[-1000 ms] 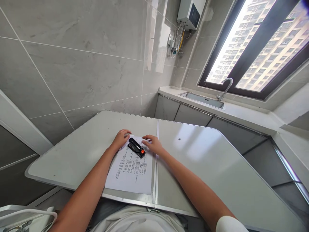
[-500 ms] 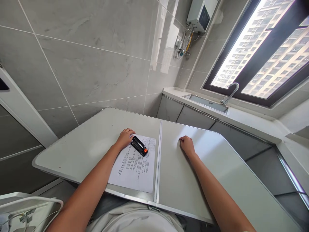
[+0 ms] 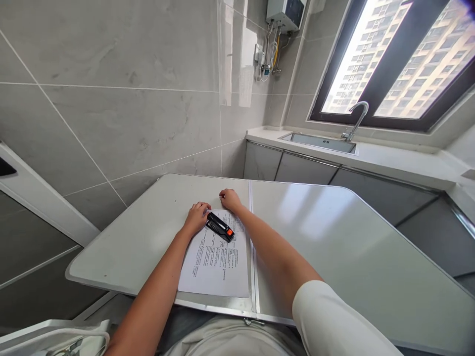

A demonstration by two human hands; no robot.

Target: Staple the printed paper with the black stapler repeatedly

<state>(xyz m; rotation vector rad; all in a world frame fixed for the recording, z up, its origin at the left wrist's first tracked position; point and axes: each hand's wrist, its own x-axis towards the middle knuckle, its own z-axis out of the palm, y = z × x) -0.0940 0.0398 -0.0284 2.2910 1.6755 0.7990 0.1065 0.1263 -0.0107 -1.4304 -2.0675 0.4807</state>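
Observation:
A printed paper sheet (image 3: pixel 218 277) lies on the table, and I cannot tell if it is a single sheet or a stack. Across its upper part rests a black stapler (image 3: pixel 218 226) with an orange end pointing right. My left hand (image 3: pixel 196 217) is closed at the paper's upper left corner, its fingers curled against the edge beside the stapler's far end. Just beyond the paper's top edge, my right hand (image 3: pixel 230 200) hovers or rests with thumb and fingers pinched; anything inside is too small to make out.
The pale folding table (image 3: pixel 315 247) has a metal seam (image 3: pixel 253 277) right of the paper. Behind it run a counter with a sink (image 3: pixel 321 142) and tap (image 3: pixel 358 118). A tiled wall (image 3: pixel 148 123) stands at the left; a white rack-like object (image 3: pixel 55 336) sits low at left.
My right hand has moved left from the table's right half to above the paper's top edge, still pinched. My left hand stays at the corner, and the stapler still lies on the paper.

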